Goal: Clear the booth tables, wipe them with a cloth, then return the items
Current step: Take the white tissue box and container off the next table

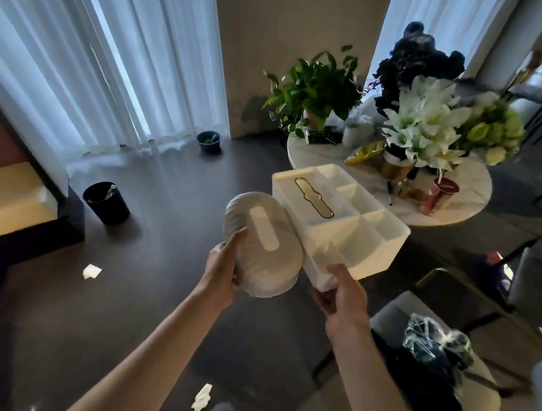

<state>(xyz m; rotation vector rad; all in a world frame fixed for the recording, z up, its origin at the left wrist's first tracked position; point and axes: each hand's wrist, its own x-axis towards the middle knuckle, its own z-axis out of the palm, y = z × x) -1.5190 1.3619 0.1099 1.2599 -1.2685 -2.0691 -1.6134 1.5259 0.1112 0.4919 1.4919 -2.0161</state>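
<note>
An oval white tissue holder is clasped at its near edge by the left hand, and a white compartmented organizer box with a gold-rimmed slot is gripped at its near corner by the right hand, both carried in the air above a dark floor. Beyond the box a round marble tabletop is crowded with a leafy plant and white flowers. Sheer curtains, two dark bins and paper scraps are seen around the floor.
</note>
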